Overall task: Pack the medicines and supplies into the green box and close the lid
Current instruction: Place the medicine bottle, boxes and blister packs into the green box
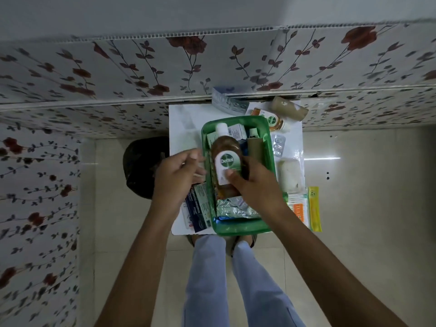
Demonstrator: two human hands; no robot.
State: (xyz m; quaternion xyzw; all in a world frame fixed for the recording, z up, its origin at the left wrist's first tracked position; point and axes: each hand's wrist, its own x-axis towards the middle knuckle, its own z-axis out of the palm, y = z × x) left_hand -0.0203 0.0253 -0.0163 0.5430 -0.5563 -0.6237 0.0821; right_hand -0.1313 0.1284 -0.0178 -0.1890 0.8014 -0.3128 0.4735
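Seen from above, a person stands at a small white bench (186, 119) set against a flower-patterned wall. An open green box (269, 147) sits on the middle of the bench, already holding small cartons at its far end and silver foil strips (232, 207) at its near end.

The right hand (254, 185) has its grip closed around the lower part of a brown Dettol bottle (225, 156), thumb pressed on the white label. The bottle lies lengthwise over the left half of the box, white cap pointing to the far end. The left hand (178, 175) hovers at the left edge of the box, fingers loosely curled and half open, holding nothing that can be made out.

Left of the box, near the person, lies a blue and white carton of dressings (197, 208). Right of the box are a blister pack of tablets (278, 146), a white bandage roll (289, 174), and a yellow sachet (315, 208) at the near right corner. At the far right lie a second, smaller Dettol bottle (271, 119) and a tan roll (289, 109). A dark bag (144, 166) sits on the floor left of the bench.
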